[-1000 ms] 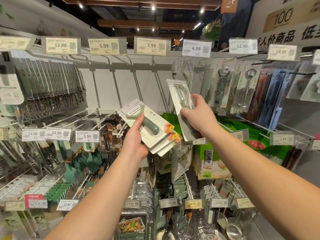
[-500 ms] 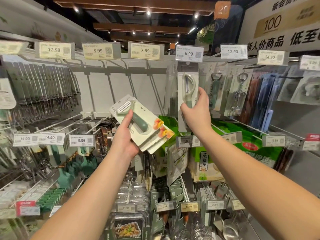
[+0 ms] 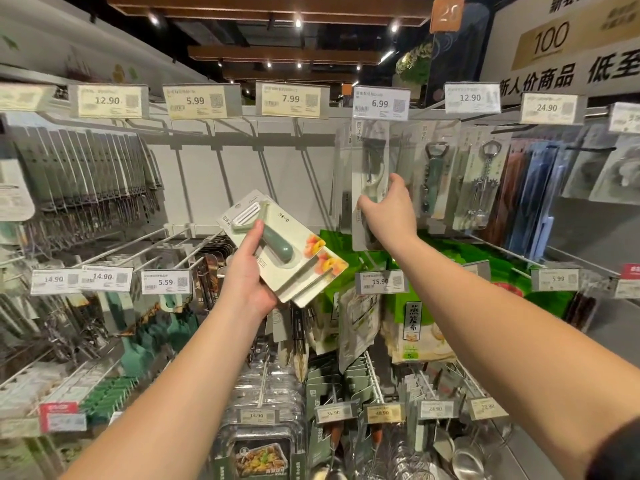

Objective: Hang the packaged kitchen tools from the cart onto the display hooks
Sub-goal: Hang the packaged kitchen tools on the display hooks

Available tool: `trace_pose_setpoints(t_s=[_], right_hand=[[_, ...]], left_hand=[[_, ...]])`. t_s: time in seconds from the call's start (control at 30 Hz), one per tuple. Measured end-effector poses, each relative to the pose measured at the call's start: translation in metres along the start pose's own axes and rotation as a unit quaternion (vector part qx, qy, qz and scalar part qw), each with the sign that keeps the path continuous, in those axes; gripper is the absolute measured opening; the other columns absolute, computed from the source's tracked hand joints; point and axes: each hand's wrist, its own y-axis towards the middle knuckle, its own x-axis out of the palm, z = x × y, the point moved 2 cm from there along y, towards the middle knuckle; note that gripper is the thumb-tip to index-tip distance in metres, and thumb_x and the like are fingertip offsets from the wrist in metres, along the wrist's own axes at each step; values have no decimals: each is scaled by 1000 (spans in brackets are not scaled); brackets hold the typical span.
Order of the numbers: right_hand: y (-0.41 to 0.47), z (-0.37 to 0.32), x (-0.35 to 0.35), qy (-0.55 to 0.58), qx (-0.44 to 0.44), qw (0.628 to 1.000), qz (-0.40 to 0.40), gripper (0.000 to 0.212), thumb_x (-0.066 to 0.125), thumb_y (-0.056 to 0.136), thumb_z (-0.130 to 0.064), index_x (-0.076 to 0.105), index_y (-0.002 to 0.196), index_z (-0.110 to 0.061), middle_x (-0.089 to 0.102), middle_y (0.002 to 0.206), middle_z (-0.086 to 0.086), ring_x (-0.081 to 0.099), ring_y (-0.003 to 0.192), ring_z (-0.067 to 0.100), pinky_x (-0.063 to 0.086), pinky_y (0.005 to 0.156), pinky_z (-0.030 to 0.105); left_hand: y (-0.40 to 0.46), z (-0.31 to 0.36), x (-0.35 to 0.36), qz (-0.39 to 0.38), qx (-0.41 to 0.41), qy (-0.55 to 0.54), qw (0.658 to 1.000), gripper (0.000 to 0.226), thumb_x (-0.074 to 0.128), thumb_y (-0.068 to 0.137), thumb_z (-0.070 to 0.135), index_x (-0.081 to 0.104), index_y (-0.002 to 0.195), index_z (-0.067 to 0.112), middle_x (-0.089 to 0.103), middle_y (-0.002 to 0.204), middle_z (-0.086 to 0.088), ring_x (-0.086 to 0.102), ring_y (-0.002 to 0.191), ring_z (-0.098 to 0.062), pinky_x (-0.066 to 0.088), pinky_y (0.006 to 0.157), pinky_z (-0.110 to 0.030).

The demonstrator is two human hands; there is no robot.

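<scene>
My left hand (image 3: 250, 275) grips a small stack of carded peelers (image 3: 287, 249), cream cards with a green-handled peeler on top, held tilted in front of the empty white hooks (image 3: 221, 174). My right hand (image 3: 389, 211) holds the lower part of a clear-packed peeler (image 3: 370, 161) that hangs upright under the 6.99 price tag (image 3: 380, 103), at the front of a row of like packages. The hook itself is hidden behind the tag and the package.
Bottle openers (image 3: 433, 174) and corkscrews (image 3: 485, 178) hang right of the 6.99 row. Knives (image 3: 79, 174) fill the hooks at left. Green bags (image 3: 415, 327) and lower rows of hooks with price tags jut out below my arms.
My right hand has lifted the clear-packed peeler up and back until it hangs upright under the 6.99 tag. My left hand has kept its stack almost still.
</scene>
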Motion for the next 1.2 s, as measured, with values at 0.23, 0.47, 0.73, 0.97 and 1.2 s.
trace_pose_setpoints(t_s=[0.23,0.47,0.73,0.97,1.2], right_hand=[[22,2,12,-39,25,999,-3,58,66,91,-32,43,140,-9,59,128,6,62,102,21,45,73,30],[28,3,20,-54,30,998,-1,62,65,93,-33,39,142,-6,54,136,12,60,115,29,43,79,30],[13,1,6,-37,17,999,-2,83,69,90,-41,25,154,-11,30,155,9,42,137,26,41,109,41],[-58,-37,-19,-2,-96,987,-132,28,58,97,-37,61,119,-21,63,109,-9,59,94,3,46,79,23],[-91,-42,16,-157,-143,921,-326,89,66,82,-64,34,153,-22,44,150,2,46,134,20,39,105,32]], left_hand=[[0,-4,-1,-2,-10,1,1000,27,60,97,41,68,102,15,78,88,-14,76,73,-32,56,80,-51],[2,-4,-1,-10,-8,-6,1000,28,60,97,42,68,102,15,78,91,-16,76,76,-33,56,80,-52],[4,-7,-9,-16,-6,-2,1000,30,62,96,40,68,109,14,77,100,-17,74,93,-35,56,87,-53],[6,-13,-6,-12,13,11,1000,30,64,96,31,67,118,11,76,107,-16,74,95,-34,57,85,-51],[14,-28,-1,14,2,62,998,55,77,81,36,65,130,16,68,125,-21,67,108,-47,50,90,-69]])
